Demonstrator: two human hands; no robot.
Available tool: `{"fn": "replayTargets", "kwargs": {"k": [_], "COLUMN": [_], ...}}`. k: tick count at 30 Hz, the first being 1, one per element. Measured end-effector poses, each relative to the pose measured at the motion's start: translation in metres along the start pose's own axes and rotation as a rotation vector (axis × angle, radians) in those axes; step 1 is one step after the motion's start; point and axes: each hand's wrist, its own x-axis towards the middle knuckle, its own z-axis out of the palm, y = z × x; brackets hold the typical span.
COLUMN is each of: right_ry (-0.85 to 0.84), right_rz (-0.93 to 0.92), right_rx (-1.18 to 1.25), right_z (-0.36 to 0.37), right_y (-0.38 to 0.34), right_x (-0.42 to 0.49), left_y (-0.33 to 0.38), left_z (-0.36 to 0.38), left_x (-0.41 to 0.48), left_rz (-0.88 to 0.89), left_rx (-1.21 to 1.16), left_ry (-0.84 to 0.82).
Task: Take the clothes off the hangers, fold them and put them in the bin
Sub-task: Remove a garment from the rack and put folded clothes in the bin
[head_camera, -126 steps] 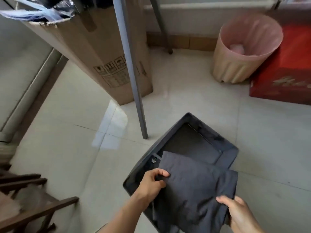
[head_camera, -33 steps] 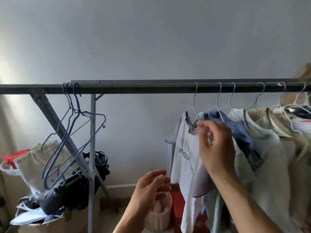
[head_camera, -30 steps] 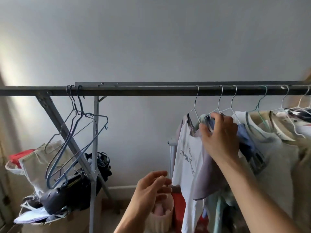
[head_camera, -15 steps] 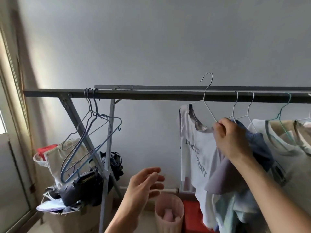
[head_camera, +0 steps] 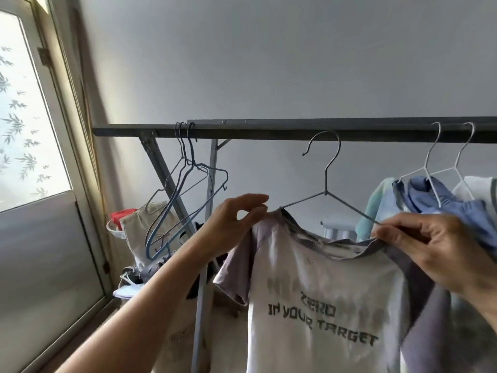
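Observation:
A white T-shirt with grey-purple sleeves and printed lettering hangs on a wire hanger that is off the rail and in front of me. My left hand pinches the shirt's left shoulder at the hanger's end. My right hand pinches the right shoulder together with the hanger's wire arm. The dark rail runs across behind. More clothes hang on white hangers at the right. The bin is out of view.
Several bare hangers hang at the rail's left end over the rack's slanted legs. A cardboard box with bags and clutter stands behind them. A window and door frame fill the left side.
The folded dark garment went into the bin earlier. My right hand lifted the shirt's hanger off the rail and brought it left and down; my left hand rose and took hold of the shirt's shoulder.

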Motion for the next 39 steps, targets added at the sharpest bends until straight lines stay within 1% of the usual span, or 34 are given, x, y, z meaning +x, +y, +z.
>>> {"fn": "replayTargets", "kwargs": {"k": [2, 4, 7, 10, 12, 15, 17, 18, 20, 23, 26, 31, 33, 36, 39], "right_ry": [-0.028, -0.056, -0.074, -0.101, -0.128, -0.154, -0.229, -0.261, -0.237, -0.135, -0.064, 0.125, 0.197, 0.179, 0.075], "right_rz": [0.013, 0.033, 0.046, 0.063, 0.07, 0.105, 0.095, 0.086, 0.077, 0.069, 0.042, -0.048, -0.046, -0.037, 0.008], "right_rx": [0.037, 0.078, 0.102, 0.155, 0.156, 0.201, 0.164, 0.141, 0.165, 0.25, 0.211, 0.084, 0.052, 0.01, 0.011], "right_z": [0.005, 0.01, 0.015, 0.019, 0.02, 0.025, 0.033, 0.037, 0.045, 0.049, 0.054, 0.059, 0.056, 0.058, 0.062], "right_y": [-0.001, -0.003, -0.002, -0.007, -0.008, -0.01, -0.013, -0.014, -0.018, -0.019, -0.021, -0.02, -0.011, -0.003, 0.0], "right_x": [-0.002, -0.002, -0.003, -0.002, -0.002, 0.001, 0.002, 0.002, 0.003, 0.008, 0.01, 0.012, 0.011, 0.005, 0.0], "left_y": [0.0, -0.001, -0.003, -0.008, -0.012, -0.007, 0.006, 0.015, 0.032, 0.035, 0.02, 0.013, 0.011, 0.011, 0.007], "left_z": [-0.008, -0.015, -0.025, -0.033, -0.033, -0.03, -0.029, -0.027, -0.021, -0.013, -0.014, -0.025, -0.035, -0.042, -0.041], "left_x": [-0.003, -0.007, -0.014, -0.021, -0.025, -0.029, -0.028, -0.028, -0.029, -0.037, -0.045, -0.051, -0.054, -0.059, -0.062], "left_rz": [-0.004, 0.018, -0.03, -0.023, 0.029, 0.128, 0.199, 0.232, 0.285, 0.33, 0.348, 0.248, 0.198, 0.153, 0.102], "left_rx": [-0.04, -0.03, -0.064, 0.03, 0.109, 0.145, 0.104, 0.055, -0.009, 0.124, 0.233, 0.236, 0.222, 0.207, 0.233], "left_ry": [-0.095, -0.144, -0.231, -0.313, -0.253, 0.01, 0.178, 0.224, 0.239, 0.215, 0.277, 0.407, 0.467, 0.515, 0.524]}}
